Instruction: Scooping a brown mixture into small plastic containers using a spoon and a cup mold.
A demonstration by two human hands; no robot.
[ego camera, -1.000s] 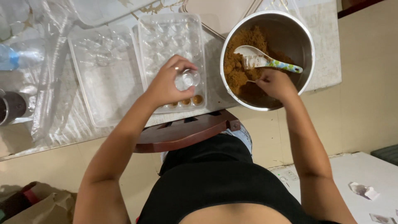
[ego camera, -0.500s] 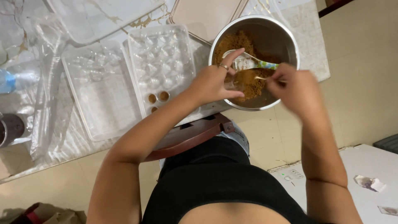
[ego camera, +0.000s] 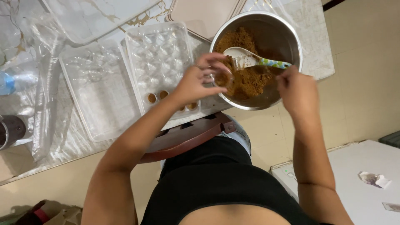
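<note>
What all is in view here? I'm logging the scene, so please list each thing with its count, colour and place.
metal bowl: one, silver, upper right, holds brown mixture
spoon: one, white with patterned handle, in the bowl
cavity tray: one, clear, left of bowl, a few cavities filled brown
second tray: one, clear, further left
small clear cup: one, in left hand's fingers at the bowl's rim
bottle: one, clear, far left
left hand: holds the cup
right hand: by the bowl's edge, grip unclear

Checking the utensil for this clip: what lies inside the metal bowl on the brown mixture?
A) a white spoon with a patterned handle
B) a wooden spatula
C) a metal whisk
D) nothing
A: a white spoon with a patterned handle rests on the brown mixture in the metal bowl.
</note>
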